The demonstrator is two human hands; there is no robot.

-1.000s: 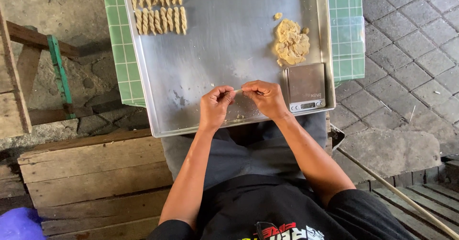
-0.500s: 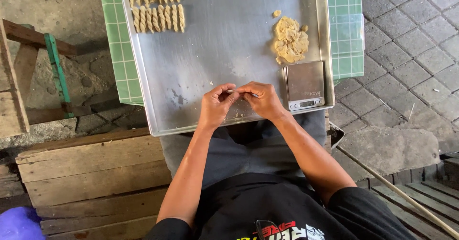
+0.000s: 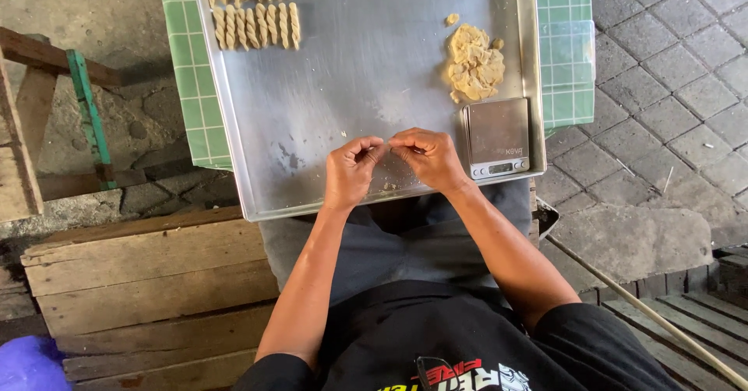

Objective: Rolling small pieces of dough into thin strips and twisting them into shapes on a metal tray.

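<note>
Dough [image 3: 387, 148], a thin strip, sits pinched between my 2 hands: left hand [image 3: 351, 173] and right hand [image 3: 430, 159] meet fingertip to fingertip, fingers [image 3: 372, 151] pressed together on it above the tray [image 3: 351, 87]. Just right of my right fingers I see the scale [image 3: 495, 135], with a dough lump [image 3: 474, 65] beyond it. Twists [image 3: 253, 5] lie in rows well beyond my left fingers.
</note>
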